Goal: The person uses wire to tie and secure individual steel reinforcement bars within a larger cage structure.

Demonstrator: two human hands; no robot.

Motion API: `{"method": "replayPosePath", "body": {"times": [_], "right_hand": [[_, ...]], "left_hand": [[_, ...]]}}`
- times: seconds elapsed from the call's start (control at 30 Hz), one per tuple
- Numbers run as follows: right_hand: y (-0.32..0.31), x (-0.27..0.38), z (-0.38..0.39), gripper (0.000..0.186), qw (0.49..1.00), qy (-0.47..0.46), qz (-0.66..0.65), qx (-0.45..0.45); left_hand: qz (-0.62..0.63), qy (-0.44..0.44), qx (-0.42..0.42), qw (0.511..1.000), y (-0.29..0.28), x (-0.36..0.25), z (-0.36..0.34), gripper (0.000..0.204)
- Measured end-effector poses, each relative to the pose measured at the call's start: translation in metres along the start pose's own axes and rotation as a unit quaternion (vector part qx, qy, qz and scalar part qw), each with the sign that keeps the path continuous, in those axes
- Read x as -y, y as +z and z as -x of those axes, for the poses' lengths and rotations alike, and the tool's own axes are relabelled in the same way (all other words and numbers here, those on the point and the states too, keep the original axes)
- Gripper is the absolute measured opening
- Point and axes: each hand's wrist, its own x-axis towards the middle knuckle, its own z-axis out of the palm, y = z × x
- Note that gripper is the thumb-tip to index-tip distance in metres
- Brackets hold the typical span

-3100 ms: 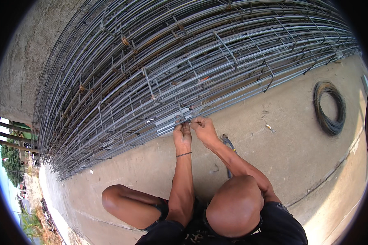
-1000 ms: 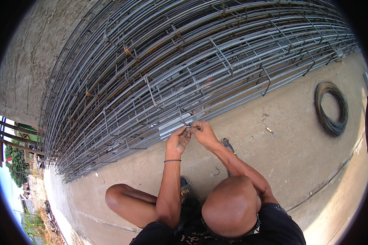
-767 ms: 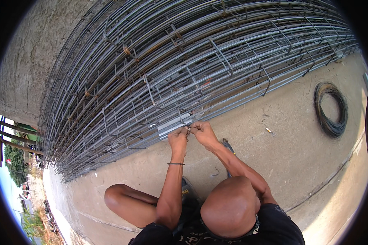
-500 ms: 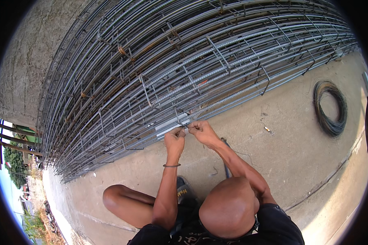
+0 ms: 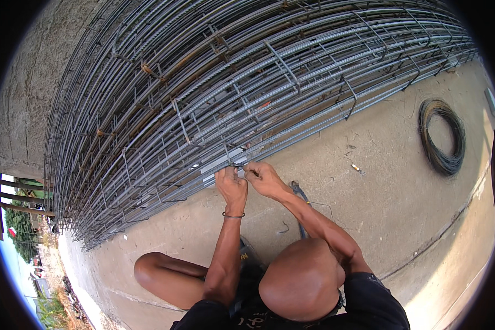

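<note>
Both hands meet at the near lower edge of a long stack of steel rebar cages (image 5: 269, 63). My left hand (image 5: 232, 188) has its back turned up and its fingers curled over the lowest bars. Just right of it, my right hand (image 5: 265, 179) is closed in a pinch beside the same bars. Whatever lies between those fingertips is too small to make out. Behind the hands, a pale flat piece (image 5: 221, 159) shows under the bars. A dark hand tool (image 5: 298, 190) is on the ground beside my right forearm, partly hidden by it.
A coil of thin dark wire (image 5: 427, 137) lies on the concrete floor (image 5: 379, 214) at the right. A cigarette (image 5: 356, 168) and loose wire scraps are nearer. My raised knee (image 5: 300, 280) fills the lower middle. A rough wall (image 5: 25, 104) stands behind the cages.
The view has shifted slightly, moving the cages left in the picture. My left hand has turned from a pinch to fingers curled over the bars. My right hand stays pinched beside it.
</note>
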Motion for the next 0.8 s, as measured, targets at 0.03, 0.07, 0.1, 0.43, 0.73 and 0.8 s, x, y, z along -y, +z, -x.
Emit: {"method": "replayPosePath", "body": {"times": [0.03,0.07,0.1,0.43,0.73,0.8], "right_hand": [[-0.001,0.0,0.001,0.022,1.0,-0.015,0.013,-0.002],[-0.002,0.001,0.002,0.021,0.999,-0.029,0.027,-0.004],[-0.001,0.0,0.003,0.021,0.999,-0.027,0.026,-0.005],[-0.002,-0.012,0.0,0.019,0.998,-0.009,-0.064,0.003],[0.007,-0.01,-0.003,0.012,0.99,-0.007,-0.143,0.008],[0.006,-0.01,-0.002,0.012,0.987,-0.008,-0.16,0.002]], "left_hand": [[-0.018,0.049,-0.045,0.998,0.003,-0.004,0.002,0.011],[-0.018,0.049,-0.042,0.998,0.005,-0.01,0.008,0.011],[0.016,-0.019,-0.068,0.997,0.007,-0.018,0.016,0.01],[0.467,-0.481,0.041,0.74,-0.021,-0.021,-0.01,0.007],[0.605,-0.488,0.105,0.62,-0.022,-0.003,-0.021,0.005],[0.632,-0.499,0.113,0.583,-0.024,-0.003,-0.021,0.005]]}}
